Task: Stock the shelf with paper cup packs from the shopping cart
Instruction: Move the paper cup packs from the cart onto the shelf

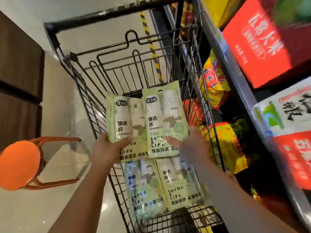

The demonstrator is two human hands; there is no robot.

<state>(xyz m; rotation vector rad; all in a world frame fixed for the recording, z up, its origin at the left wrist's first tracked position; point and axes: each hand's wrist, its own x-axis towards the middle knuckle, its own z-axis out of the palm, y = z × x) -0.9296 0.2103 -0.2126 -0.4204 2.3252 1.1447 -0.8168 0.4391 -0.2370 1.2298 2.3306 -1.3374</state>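
Observation:
Two pale green paper cup packs are lifted above the black wire shopping cart. My left hand grips the left pack at its lower edge, thumb on the front. My right hand holds the right pack, which overlaps the left one, thumb across its front. Two more cup packs lie flat in the cart near me, one on the left and one on the right. The shelf runs along the right side.
The shelf holds red boxes, a white and green rice bag and yellow-red snack bags. An orange stool stands on the tiled floor to the left. A brown cabinet lines the left wall.

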